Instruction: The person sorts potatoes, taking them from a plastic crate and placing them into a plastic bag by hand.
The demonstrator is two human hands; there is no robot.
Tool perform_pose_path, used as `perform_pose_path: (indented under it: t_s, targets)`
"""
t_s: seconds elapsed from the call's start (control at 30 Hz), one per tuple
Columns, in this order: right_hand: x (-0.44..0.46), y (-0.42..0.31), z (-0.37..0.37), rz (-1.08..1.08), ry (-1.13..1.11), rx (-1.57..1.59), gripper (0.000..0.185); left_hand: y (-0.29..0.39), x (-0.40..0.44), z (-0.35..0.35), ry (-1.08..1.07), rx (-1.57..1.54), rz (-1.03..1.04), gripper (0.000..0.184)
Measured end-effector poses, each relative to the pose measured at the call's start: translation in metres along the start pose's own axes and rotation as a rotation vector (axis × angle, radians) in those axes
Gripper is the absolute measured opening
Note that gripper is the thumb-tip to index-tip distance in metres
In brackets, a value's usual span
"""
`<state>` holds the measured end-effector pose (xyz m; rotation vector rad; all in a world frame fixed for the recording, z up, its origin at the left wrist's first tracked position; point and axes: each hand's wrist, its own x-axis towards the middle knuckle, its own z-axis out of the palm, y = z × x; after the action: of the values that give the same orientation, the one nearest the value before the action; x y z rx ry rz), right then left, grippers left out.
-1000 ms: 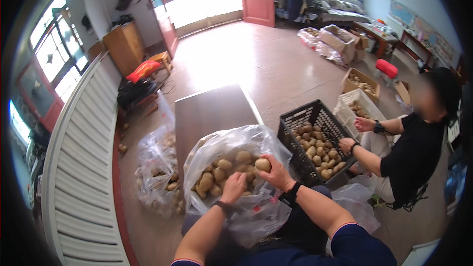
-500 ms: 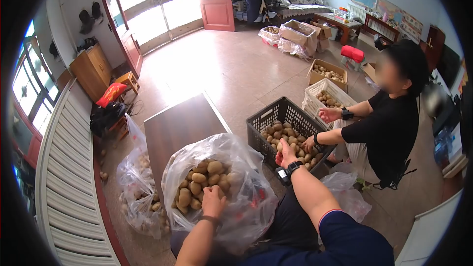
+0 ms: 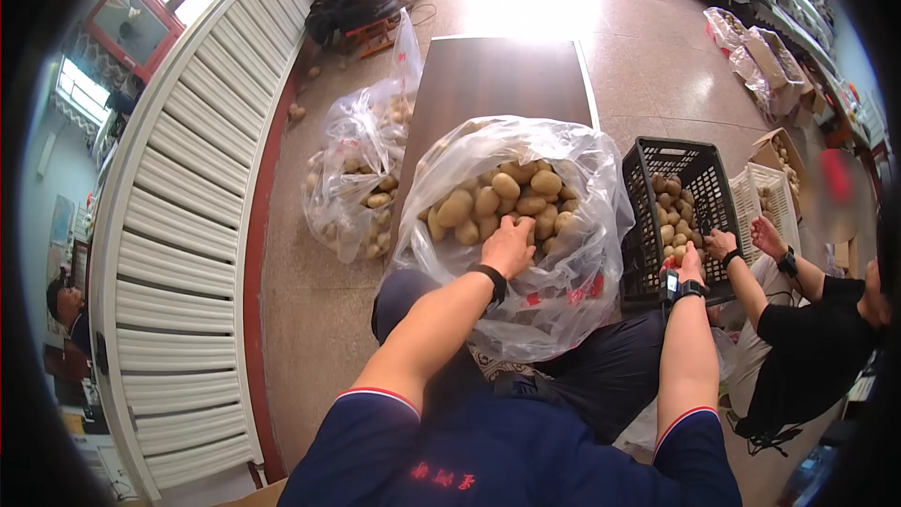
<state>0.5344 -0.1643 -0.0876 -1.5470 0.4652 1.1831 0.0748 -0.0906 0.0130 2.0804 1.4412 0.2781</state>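
A clear plastic bag [image 3: 601,197] stands open before me, filled with tan oval potatoes [image 3: 457,207]. My left hand [image 3: 508,247] reaches into the bag from the near side, fingers curled around a potato at the top of the pile. To the right stands a black plastic crate [image 3: 674,152] partly filled with brown and tan potatoes [image 3: 670,218]. My right hand [image 3: 692,266] is over its near end, fingers extended beside the potatoes. Close by, another person's hand [image 3: 721,244] also reaches into the crate.
A dark wooden table [image 3: 497,75] extends behind the bag. Another plastic bag of potatoes [image 3: 352,164] rests on the floor to its left, near a white radiator [image 3: 178,253]. A white crate [image 3: 758,183] and cardboard box [image 3: 779,152] stand at right, beside a person in black [image 3: 817,347].
The view has turned right-to-left and downward, so the bag and crate appear farther right. My left hand remains in the bag; my right hand has drawn back toward the crate's near end.
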Motion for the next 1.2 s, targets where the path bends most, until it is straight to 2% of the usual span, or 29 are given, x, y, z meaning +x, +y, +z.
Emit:
perform_pose_path:
  t_s: [0.03, 0.1, 0.17, 0.23, 0.3, 0.33, 0.4, 0.47, 0.57, 0.63, 0.7, 0.83, 0.97, 1.03, 1.1, 1.13, 1.17, 1.2]
  targets:
    - [0.009, 0.000, -0.005, -0.022, -0.008, 0.009, 0.053, 0.000, 0.001, 0.000, -0.003, 0.018, -0.009, 0.054]
    - [0.039, 0.002, -0.009, -0.072, 0.033, 0.024, 0.060, 0.004, 0.002, 0.005, -0.018, 0.035, -0.008, 0.055]
    - [0.054, -0.002, -0.011, 0.000, 0.062, 0.079, 0.052, 0.003, 0.005, 0.006, -0.034, 0.083, -0.045, 0.061]
    - [0.027, 0.006, -0.001, -0.207, 0.060, 0.004, 0.049, -0.001, 0.010, 0.009, -0.034, 0.094, -0.032, 0.061]
    - [-0.016, 0.008, 0.015, -0.204, 0.107, -0.077, 0.039, -0.008, 0.019, 0.016, -0.025, 0.090, -0.080, 0.057]
    - [-0.023, 0.010, 0.019, -0.256, 0.035, -0.150, 0.039, -0.007, 0.017, 0.015, 0.014, 0.044, -0.074, 0.050]
    - [-0.039, 0.016, 0.034, -0.262, 0.004, -0.188, 0.037, -0.007, 0.015, 0.016, -0.005, 0.045, -0.064, 0.048]
    - [-0.054, 0.020, 0.048, -0.363, -0.049, -0.235, 0.035, -0.010, 0.021, 0.018, -0.004, 0.036, -0.026, 0.049]
    - [-0.095, 0.027, 0.070, -0.513, -0.070, -0.322, 0.032, -0.003, 0.019, 0.018, -0.020, 0.142, 0.060, 0.046]
    - [-0.102, 0.031, 0.079, -0.548, -0.124, -0.350, 0.029, 0.013, 0.012, 0.006, -0.119, 0.194, 0.019, 0.040]
    - [-0.119, 0.035, 0.088, -0.590, -0.136, -0.450, 0.028, 0.013, 0.011, 0.009, -0.107, 0.204, 0.041, 0.038]
    - [-0.131, 0.049, 0.101, -0.767, -0.286, -0.521, 0.037, 0.012, 0.010, 0.010, -0.085, 0.181, 0.068, 0.037]
    - [-0.154, 0.064, 0.116, -1.245, -0.323, -0.638, 0.034, 0.008, 0.014, 0.013, 0.035, 0.047, 0.153, 0.041]
    - [-0.196, 0.069, 0.122, -1.380, -0.368, -0.760, 0.034, 0.013, 0.018, 0.011, 0.060, -0.131, 0.113, 0.045]
    - [-0.213, 0.081, 0.127, -1.374, -0.464, -0.878, 0.036, 0.010, 0.024, 0.017, 0.107, -0.219, 0.134, 0.049]
    - [-0.221, 0.088, 0.129, -1.373, -0.462, -0.876, 0.036, 0.009, 0.027, 0.017, 0.065, -0.373, 0.092, 0.048]
    - [-0.228, 0.095, 0.131, -1.497, -0.534, -0.987, 0.040, 0.009, 0.028, 0.018, 0.021, -0.525, 0.049, 0.047]
    - [-0.233, 0.102, 0.134, -1.621, -0.606, -1.099, 0.044, 0.012, 0.026, 0.015, 0.018, -0.523, 0.051, 0.047]
